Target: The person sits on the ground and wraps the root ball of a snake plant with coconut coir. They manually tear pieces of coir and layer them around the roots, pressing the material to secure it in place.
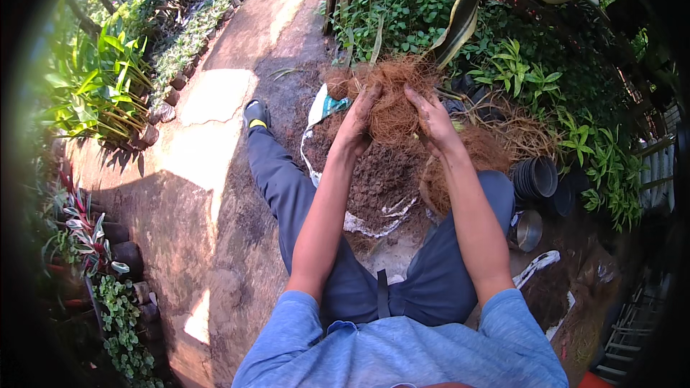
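Note:
A loose, reddish-brown clump of coconut fibre (396, 116) is held between my two hands. My left hand (361, 118) presses on its left side. My right hand (433, 118) cups the other side, fingers pointing away from me; soil stains both. Below the hands, dark crumbly soil (385, 175) fills an opened white sack (306, 148) between my legs. A long yellow-edged snake plant leaf (458, 24) rises just behind the clump; its base is hidden. More coconut fibre (485, 145) lies heaped beside my right forearm.
Stacked black plastic pots (533, 178) lie by my right knee, near a metallic-looking container (525, 230). Dry roots or stalks (525, 132) lie behind them. Leafy plants (393, 11) border the far side. A partly sunlit concrete path (215, 97) runs along the left, edged by potted plants (121, 250).

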The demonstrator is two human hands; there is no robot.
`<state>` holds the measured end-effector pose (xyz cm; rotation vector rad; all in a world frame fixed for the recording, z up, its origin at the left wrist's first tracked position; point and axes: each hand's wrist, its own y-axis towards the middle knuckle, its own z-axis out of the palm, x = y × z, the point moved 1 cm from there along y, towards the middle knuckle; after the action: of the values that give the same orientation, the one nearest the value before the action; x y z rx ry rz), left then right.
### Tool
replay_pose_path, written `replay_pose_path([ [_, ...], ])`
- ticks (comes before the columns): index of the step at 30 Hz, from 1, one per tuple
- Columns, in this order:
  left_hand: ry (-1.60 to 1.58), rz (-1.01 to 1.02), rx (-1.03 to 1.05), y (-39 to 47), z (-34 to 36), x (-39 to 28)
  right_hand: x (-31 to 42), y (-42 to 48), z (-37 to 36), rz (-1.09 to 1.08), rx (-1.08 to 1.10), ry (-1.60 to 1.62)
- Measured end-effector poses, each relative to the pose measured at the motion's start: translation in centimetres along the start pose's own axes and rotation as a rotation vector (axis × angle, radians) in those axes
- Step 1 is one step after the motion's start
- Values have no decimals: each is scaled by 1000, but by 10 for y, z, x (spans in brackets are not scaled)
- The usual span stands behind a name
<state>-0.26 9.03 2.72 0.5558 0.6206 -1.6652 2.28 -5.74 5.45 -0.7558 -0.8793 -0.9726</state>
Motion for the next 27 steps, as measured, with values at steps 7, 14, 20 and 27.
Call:
replay_pose_path([
  [7,155,56,101,-7,-16,-17,-11,3,1,45,126,-144],
  [14,123,-50,28,-13,-12,-7,-3,-11,7,4,84,-242],
  [20,99,1,-9,-9,-14,-8,20,-11,10,-10,130,-30],
  [27,92,145,-139,5,-21,7,10,-10,18,-881,-295,-963],
])
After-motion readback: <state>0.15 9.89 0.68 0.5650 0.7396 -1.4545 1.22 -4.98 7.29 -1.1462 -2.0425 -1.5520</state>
